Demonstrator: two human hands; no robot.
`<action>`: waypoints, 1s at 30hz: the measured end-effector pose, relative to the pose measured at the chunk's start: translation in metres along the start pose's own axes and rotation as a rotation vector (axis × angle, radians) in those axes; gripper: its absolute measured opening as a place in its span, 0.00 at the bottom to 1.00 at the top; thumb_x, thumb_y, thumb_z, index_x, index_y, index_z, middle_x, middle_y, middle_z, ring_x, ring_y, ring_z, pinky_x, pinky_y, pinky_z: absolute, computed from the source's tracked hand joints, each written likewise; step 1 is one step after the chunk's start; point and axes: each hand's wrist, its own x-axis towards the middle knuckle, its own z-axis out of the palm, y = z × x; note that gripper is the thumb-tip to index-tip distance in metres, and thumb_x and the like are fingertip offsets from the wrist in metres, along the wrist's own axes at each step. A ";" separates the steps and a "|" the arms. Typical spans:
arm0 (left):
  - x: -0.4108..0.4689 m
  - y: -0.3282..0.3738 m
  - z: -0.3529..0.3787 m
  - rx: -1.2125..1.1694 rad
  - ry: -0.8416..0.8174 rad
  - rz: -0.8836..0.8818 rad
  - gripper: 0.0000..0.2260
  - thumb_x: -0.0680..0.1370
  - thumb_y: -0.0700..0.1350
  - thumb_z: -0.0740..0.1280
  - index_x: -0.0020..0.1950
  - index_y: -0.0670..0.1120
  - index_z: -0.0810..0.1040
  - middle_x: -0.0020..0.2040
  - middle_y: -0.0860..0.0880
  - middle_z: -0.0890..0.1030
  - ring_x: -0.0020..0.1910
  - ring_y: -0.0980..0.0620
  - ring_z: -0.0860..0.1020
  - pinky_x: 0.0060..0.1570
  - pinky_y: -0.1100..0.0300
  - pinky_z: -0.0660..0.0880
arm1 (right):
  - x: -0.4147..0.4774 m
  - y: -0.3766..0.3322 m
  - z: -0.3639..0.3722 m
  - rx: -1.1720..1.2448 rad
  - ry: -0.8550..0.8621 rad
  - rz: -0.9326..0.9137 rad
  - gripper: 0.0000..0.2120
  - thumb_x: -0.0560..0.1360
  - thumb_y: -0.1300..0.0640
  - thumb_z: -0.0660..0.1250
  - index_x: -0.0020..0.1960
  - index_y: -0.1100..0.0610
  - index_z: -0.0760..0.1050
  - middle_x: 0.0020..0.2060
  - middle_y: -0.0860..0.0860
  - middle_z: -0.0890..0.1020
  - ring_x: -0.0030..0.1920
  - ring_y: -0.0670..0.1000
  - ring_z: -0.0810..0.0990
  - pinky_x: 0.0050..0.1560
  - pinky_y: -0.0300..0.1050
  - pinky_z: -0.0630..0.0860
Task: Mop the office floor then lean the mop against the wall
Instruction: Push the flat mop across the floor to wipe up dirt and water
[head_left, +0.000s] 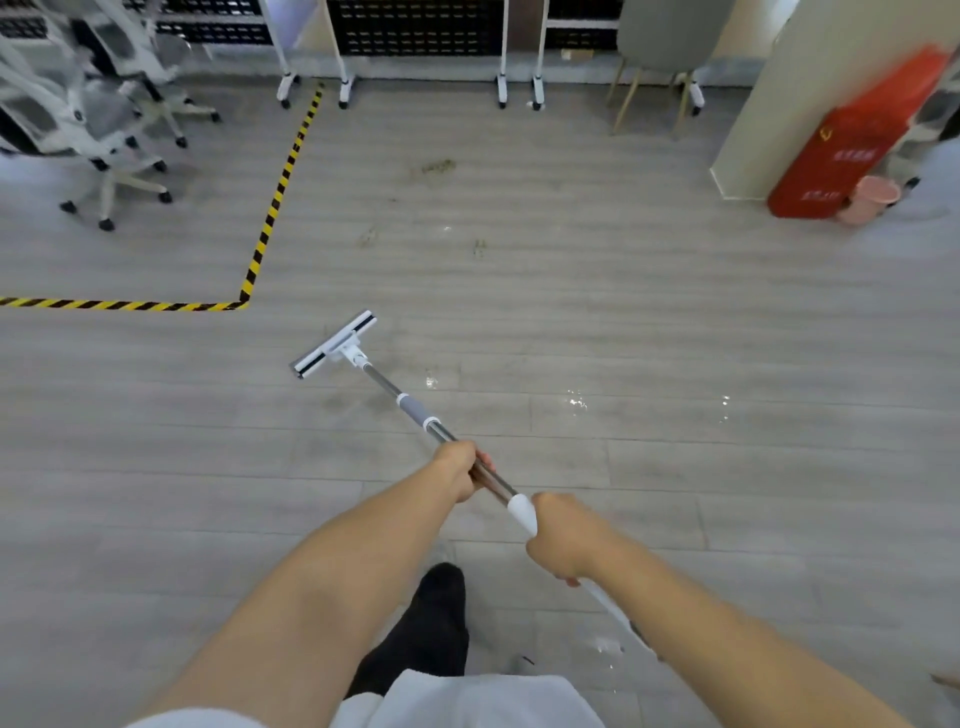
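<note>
Now, you hold the long mop with a polished steel shaft (387, 382) in both hands, and its long axis is what the coming stroke turns on. It runs on a diagonal from beside your right hip, forward and to the left, down to the floor.

Your right hand (558, 540) is curled round the white plastic grip at the upper end. Your left hand (460, 470) is wrapped round the bare steel lower down, so it is the nearer to the working end.

The flat white rectangular mop head (335, 345) rests on the grey wood-look plank floor (675, 322), ahead of both hands and to their left. Its long edge lies across the shaft, and it sits near the corner of the yellow-and-black striped hazard tape (280, 187).

The brownish dirt smudges (434, 167) lie beyond the head and somewhat to its right, well apart from it. As I judge it, mopping is under way with plenty left, and reaching them calls for a push along the shaft's line, steered rightward by your left hand. Small shiny wet patches (576, 401) lie to the right of the shaft.

The cream-white wall column (753, 104) stands far off to your front right, with a red cabinet (841, 140) at its foot. Leaning the mop belongs there, later.
</note>
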 end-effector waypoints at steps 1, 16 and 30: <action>0.015 0.016 0.003 0.000 0.001 -0.010 0.11 0.79 0.32 0.52 0.40 0.41 0.68 0.30 0.44 0.70 0.28 0.48 0.69 0.26 0.57 0.73 | 0.016 -0.007 -0.013 -0.011 -0.006 0.000 0.16 0.73 0.67 0.57 0.59 0.61 0.72 0.46 0.59 0.80 0.35 0.62 0.86 0.36 0.55 0.83; 0.185 0.309 0.012 -0.078 -0.071 -0.030 0.11 0.79 0.32 0.53 0.40 0.41 0.67 0.30 0.45 0.68 0.27 0.49 0.68 0.28 0.58 0.74 | 0.235 -0.164 -0.216 -0.035 0.005 0.018 0.17 0.76 0.66 0.59 0.64 0.60 0.71 0.49 0.58 0.79 0.36 0.57 0.84 0.32 0.49 0.80; 0.368 0.577 0.037 -0.090 -0.062 -0.061 0.08 0.78 0.32 0.55 0.42 0.42 0.68 0.32 0.44 0.70 0.29 0.48 0.71 0.27 0.60 0.76 | 0.468 -0.280 -0.418 -0.039 -0.051 -0.017 0.14 0.74 0.67 0.60 0.59 0.61 0.73 0.46 0.58 0.80 0.31 0.56 0.79 0.27 0.45 0.75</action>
